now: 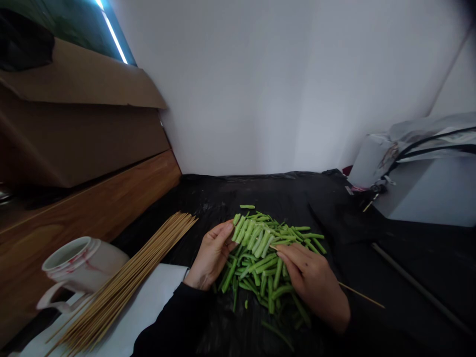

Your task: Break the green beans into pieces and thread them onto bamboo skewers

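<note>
A heap of cut green bean pieces (277, 258) lies on black plastic sheeting (260, 193). My left hand (211, 255) is closed on a tight row of bean pieces (253, 237) held side by side above the heap. My right hand (314, 283) pinches a thin bamboo skewer (362, 296); its tip meets the right end of that row and its tail sticks out to the right behind my hand. Both sleeves are dark.
A bundle of several bamboo skewers (130, 282) lies at the left on a white sheet (148, 302), beside a white pot with red marks (80, 267). Cardboard boxes (82, 124) and a wooden panel stand left. A grey box (420, 173) and a grey rod (416, 287) are at right.
</note>
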### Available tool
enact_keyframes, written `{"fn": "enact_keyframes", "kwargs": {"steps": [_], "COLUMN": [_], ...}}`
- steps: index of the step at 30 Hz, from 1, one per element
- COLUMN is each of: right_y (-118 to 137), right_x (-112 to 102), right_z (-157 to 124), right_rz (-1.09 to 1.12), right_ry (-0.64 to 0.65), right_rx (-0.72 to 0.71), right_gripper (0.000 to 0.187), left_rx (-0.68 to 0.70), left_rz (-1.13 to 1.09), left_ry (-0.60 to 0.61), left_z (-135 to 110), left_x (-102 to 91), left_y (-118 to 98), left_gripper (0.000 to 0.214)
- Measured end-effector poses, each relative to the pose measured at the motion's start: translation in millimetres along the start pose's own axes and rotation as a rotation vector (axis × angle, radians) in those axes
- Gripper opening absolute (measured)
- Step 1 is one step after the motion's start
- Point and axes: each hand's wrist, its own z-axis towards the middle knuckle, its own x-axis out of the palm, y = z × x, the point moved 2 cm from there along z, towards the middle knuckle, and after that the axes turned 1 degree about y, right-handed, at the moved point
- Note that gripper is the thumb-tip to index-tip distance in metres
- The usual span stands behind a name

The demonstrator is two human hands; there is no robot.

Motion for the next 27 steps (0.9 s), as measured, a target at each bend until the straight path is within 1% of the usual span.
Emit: {"fn": "enact_keyframes", "kwargs": {"steps": [5, 10, 14, 16, 19, 23, 27], "right_y": [1, 1, 1, 1, 2, 4, 4], "right_x": [0, 2, 2, 1, 0, -2, -4], "right_z": [1, 0, 0, 1, 3, 6, 8], "right_rz": [-0.003, -0.021, -0.019, -0.001, 0.026, 0.089, 0.179], "right_ry": [-0.003, 0.002, -0.003, -0.010, -0.013, -0.012, 0.007], "right_rx": [-0.013, -0.006, 0.004, 0.014, 0.021, 0.029, 0.087], "right_gripper": [0.025, 0.025, 0.025, 0.025, 0.025, 0.023, 0.020], "left_rx": [-0.018, -0.028, -0.006, 0.018, 0.068, 0.090, 0.106], "left_rz": [-0.014, -0.024, -0.023, -0.025, 0.009, 0.122, 0.148], "left_ry": [0.005, 0.006, 0.006, 0.011, 0.069, 0.158, 0.172], "left_z": [0, 1, 1, -2, -7, -10, -9], "left_x": [-0.8, -2.4, -0.2, 2.7, 8.7, 12.3, 8.6], "left_y": [1, 2, -1, -4, -6, -4, -2], "left_gripper": [0.027, 0.028, 0.030, 0.034, 0.040, 0.022, 0.018]}}
